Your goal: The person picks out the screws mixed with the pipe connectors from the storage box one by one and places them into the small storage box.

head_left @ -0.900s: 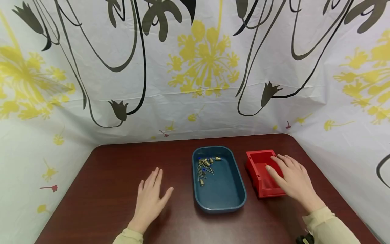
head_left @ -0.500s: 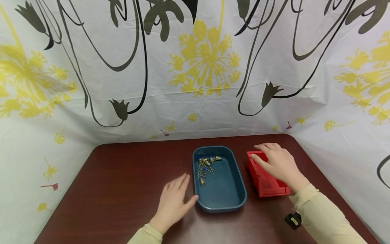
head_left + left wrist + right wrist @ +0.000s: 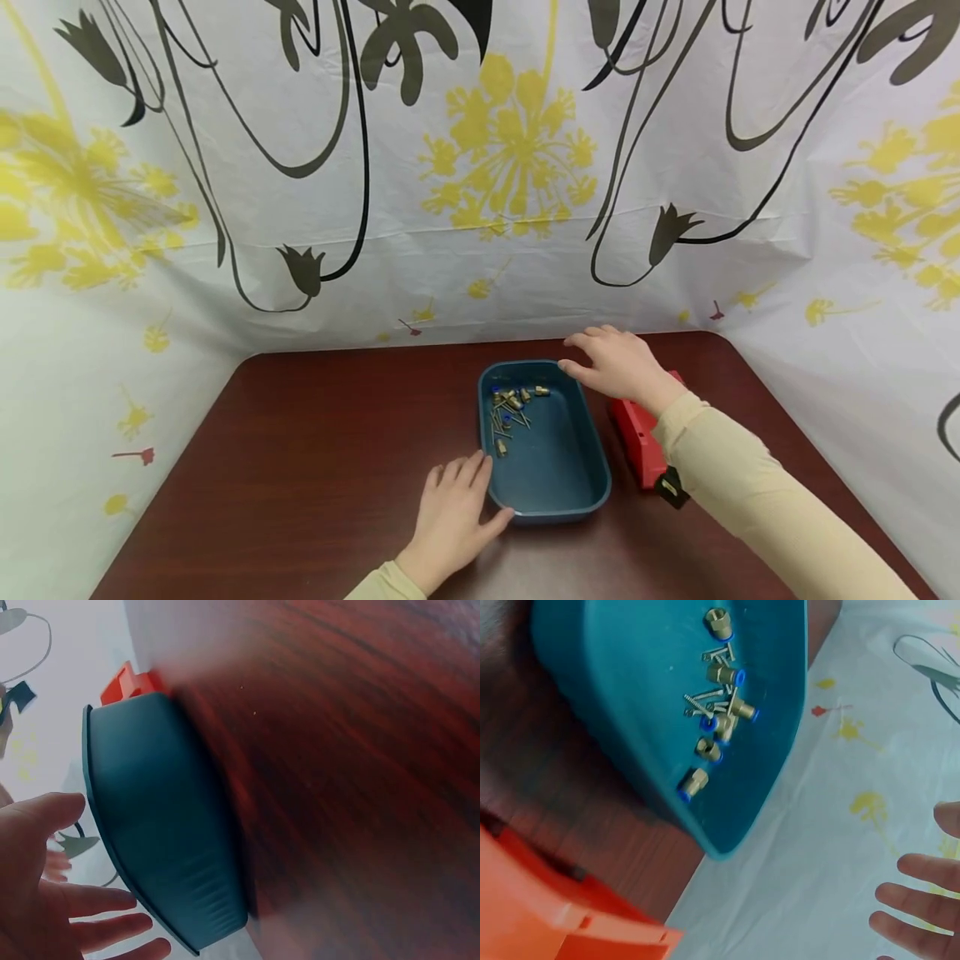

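A dark blue-green tray (image 3: 555,475) stands on the table. In its far left part lie several brass push-in fittings (image 3: 724,673) with blue collars and several screws (image 3: 705,697). My left hand (image 3: 456,512) is at the tray's near left corner, fingers extended and thumb apart; in the left wrist view its fingertips (image 3: 120,900) are right at the rim. Over the tray's far right corner my right hand (image 3: 618,362) hovers with fingers spread and nothing in them. The red bin (image 3: 641,442) stands right of the tray, partly hidden under the right forearm.
The dark red-brown table (image 3: 322,450) extends to the left of the tray. A patterned white cloth (image 3: 420,275) hangs behind the table and along both sides. On the right wrist sits a small black device (image 3: 671,487).
My left hand has moved right to the tray's near left corner. The right hand has moved left from over the red bin to the tray's far right corner. Tray and bin have stayed put.
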`<state>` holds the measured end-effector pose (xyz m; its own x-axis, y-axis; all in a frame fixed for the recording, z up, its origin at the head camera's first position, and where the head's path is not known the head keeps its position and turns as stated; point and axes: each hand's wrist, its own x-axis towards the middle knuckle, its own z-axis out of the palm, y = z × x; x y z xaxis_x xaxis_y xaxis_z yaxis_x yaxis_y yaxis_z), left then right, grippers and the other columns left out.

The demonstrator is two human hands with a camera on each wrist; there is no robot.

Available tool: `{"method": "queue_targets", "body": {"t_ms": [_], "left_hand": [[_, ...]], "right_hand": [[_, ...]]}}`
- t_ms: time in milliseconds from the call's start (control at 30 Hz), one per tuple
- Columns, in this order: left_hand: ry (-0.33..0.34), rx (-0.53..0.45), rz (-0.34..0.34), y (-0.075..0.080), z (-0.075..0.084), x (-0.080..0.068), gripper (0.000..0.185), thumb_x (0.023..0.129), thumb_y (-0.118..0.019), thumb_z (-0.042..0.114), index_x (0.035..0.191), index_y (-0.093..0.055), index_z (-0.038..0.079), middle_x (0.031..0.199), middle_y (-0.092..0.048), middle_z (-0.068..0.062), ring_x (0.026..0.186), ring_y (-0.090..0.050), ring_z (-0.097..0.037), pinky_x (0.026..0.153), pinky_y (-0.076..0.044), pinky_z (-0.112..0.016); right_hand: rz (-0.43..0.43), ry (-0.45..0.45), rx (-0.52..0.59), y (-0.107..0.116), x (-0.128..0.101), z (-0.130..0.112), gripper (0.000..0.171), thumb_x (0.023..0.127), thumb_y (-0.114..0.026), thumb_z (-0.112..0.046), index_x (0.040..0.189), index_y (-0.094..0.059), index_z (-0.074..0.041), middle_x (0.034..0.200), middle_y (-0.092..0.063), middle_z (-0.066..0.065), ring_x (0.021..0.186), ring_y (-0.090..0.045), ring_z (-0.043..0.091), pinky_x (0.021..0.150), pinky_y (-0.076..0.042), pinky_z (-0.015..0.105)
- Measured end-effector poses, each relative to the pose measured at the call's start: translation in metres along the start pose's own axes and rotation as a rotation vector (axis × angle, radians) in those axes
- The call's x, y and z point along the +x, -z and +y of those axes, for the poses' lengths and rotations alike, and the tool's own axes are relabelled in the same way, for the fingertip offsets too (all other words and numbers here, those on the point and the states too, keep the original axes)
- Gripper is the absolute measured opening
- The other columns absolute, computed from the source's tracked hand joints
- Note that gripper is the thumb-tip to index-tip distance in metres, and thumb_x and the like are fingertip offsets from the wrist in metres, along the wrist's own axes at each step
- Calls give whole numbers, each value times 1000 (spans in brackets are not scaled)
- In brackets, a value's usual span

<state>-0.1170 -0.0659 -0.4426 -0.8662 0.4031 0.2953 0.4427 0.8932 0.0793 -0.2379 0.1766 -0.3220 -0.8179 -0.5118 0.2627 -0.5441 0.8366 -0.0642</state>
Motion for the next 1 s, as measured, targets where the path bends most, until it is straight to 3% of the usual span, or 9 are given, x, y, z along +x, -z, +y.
{"method": "queue_targets", "body": {"t_ms": [333,500,733,1000], "left_hand": [[9,25,11,-2,2,1,64,78,-54,55,119,-56,7,119,-51,-7,103,-46,-23,82,-34,-48],[14,25,11,-4,1,1,65,77,-54,56,119,-56,7,119,-52,-7,102,-47,-24,81,-35,-49],[19,29,4,-4,2,0,65,77,-53,58,119,-56,9,119,-52,-5,101,-47,-23,81,-35,-49],[32,12,-15,-3,2,1,65,76,-54,57,119,-56,8,119,-52,-5,102,-47,-23,81,-34,-50]], "right_hand": [[-209,38,30,-15,34,-27,41,85,-55,-38,115,-59,-10,116,-54,14,101,-51,30,77,-42,45],[-282,36,61,-22,48,-40,40,85,-55,-38,115,-59,-12,113,-55,9,99,-53,26,76,-43,42],[-341,18,59,-38,59,-54,37,84,-57,-37,112,-61,-14,110,-56,6,98,-53,24,75,-43,40],[-364,21,53,-55,63,-59,28,80,-63,-36,99,-66,-16,103,-56,3,94,-52,23,74,-42,40]]}}
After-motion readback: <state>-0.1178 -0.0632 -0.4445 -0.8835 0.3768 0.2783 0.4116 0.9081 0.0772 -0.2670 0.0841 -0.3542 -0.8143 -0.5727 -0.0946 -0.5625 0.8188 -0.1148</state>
